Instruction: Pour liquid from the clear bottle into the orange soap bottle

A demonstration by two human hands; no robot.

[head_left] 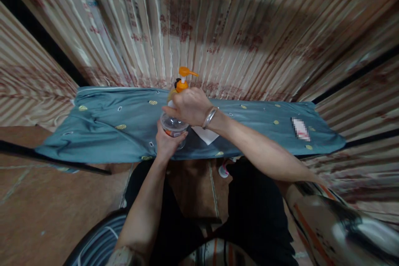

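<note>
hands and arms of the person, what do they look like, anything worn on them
Both the left hand and the right hand are gloveless. A broad silver-coloured bracelet circles the right wrist. The right sleeve is pale, with orange stripes and dark patterning; little shows of the pale left sleeve.

Pump bottle point(181, 86) behind the container point(172, 122)

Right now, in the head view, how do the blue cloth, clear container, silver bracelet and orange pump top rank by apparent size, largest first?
1. Blue cloth
2. Clear container
3. Silver bracelet and orange pump top: too alike to rank.
</note>
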